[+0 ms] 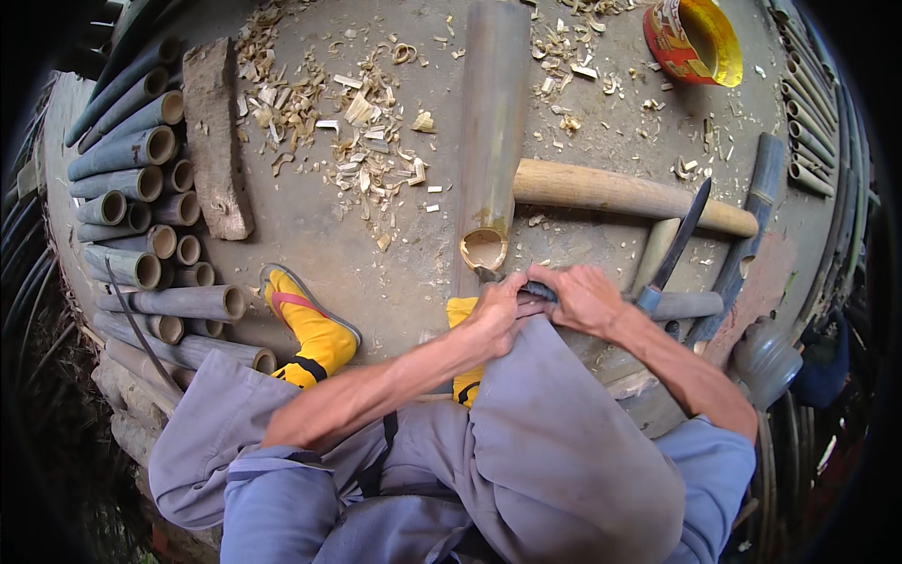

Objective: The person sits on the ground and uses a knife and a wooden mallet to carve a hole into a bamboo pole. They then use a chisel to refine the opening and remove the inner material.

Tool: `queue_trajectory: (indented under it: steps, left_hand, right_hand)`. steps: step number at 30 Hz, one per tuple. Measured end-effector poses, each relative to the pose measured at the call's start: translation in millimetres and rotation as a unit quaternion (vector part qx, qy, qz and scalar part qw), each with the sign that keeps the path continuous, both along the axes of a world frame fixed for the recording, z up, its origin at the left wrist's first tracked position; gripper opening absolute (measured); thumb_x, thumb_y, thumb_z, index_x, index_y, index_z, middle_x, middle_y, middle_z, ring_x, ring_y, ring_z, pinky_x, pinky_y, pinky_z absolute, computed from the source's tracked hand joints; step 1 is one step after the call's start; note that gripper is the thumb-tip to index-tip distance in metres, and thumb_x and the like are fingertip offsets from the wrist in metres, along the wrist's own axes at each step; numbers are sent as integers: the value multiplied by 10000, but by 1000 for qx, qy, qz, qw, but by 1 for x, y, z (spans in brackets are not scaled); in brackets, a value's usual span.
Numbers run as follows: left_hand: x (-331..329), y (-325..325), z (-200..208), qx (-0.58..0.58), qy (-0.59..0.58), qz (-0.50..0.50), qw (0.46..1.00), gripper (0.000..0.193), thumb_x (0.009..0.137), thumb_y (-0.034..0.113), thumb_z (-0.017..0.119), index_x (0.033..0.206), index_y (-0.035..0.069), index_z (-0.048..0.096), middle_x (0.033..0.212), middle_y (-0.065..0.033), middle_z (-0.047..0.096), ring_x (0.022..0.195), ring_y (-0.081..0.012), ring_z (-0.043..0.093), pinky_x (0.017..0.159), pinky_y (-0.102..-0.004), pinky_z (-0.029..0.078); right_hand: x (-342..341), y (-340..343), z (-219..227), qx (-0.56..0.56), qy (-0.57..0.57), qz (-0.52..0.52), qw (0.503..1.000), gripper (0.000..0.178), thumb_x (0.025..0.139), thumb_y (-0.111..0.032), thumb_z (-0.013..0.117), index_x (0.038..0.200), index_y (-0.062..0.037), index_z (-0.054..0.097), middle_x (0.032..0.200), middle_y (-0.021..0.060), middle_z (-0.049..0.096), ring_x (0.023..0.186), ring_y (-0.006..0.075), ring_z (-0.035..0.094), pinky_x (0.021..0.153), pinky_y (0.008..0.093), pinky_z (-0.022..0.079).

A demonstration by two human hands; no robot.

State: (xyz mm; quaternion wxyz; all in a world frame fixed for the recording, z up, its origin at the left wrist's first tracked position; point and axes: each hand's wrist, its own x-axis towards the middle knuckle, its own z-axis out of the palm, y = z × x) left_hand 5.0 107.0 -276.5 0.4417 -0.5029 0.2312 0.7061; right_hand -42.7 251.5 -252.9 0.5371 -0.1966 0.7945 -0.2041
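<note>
A thick bamboo tube (pixel 496 122) lies pointing toward me, its pale hollow cut end just beyond my hands. Both hands are closed around a dark-handled cutting tool (pixel 539 289) above my right knee. My left hand (pixel 500 308) grips it nearer the tube, where a short dark tip shows by the lower rim. My right hand (pixel 581 295) wraps the handle from the right side. Fingers hide most of the tool, so its full shape cannot be made out.
A round wooden pole (pixel 629 195) touches the tube's right side. Right of my hands, a dark-bladed knife (pixel 684 235) points away. Bamboo pieces (pixel 132 183) are stacked left beside a rough plank (pixel 216 141). Shavings (pixel 362 113) litter the floor. A red-yellow container (pixel 669 47) sits far right.
</note>
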Motion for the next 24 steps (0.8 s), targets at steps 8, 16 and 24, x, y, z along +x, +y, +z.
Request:
queue_trajectory:
  steps: [8, 16, 24]
  left_hand:
    - [-23, -47, -7, -97, 123, -443, 883, 327, 873, 269, 494, 821, -27, 622, 714, -121, 621, 557, -213, 572, 489, -359, 460]
    - [-21, -9, -12, -24, 115, -72, 990, 298, 951, 198, 452, 1089, -35, 577, 1026, -161, 633, 848, -226, 640, 771, -356, 531]
    - [-2, -11, -27, 208, 29, 453, 866, 357, 973, 218, 471, 1276, 30, 472, 1272, -118, 535, 1170, -203, 516, 1041, -398, 391]
  right_hand:
    - [95, -64, -10, -51, -56, -425, 902, 368, 829, -206, 590, 1118, -79, 401, 823, 271, 629, 824, 453, 623, 648, 524, 459]
    - [7, -19, 9, 89, 180, -88, 976, 344, 719, -127, 640, 1033, -114, 501, 754, 160, 641, 760, 369, 643, 610, 517, 469]
    - [-62, -66, 1, 23, 400, 350, 847, 133, 775, -207, 596, 844, -96, 572, 694, 62, 648, 602, 200, 628, 614, 330, 431]
